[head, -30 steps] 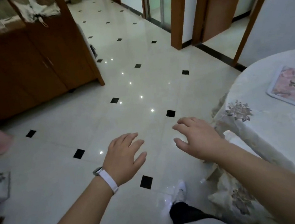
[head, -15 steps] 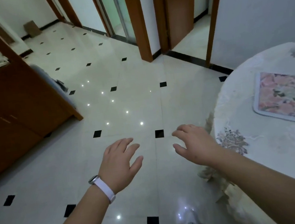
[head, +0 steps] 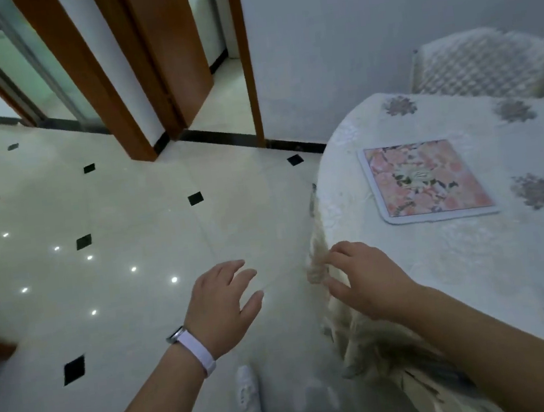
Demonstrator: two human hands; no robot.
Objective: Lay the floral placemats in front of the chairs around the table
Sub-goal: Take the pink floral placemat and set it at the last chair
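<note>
Head view: left hand [head: 223,308], right hand [head: 365,278] both spread, empty. Risk: right fingers snag draped white lace tablecloth [head: 474,267], dragging pink floral placemat [head: 425,181] askew.

The counter [head: 404,251] runs off the right edge, so most of its far side is unseen. The chair [head: 485,63] behind it shows only a quilted back, blurred and perhaps doubled. The long tablecloth [head: 364,347] hides the counter's legs. Both forearms leave the bottom edge.
</note>
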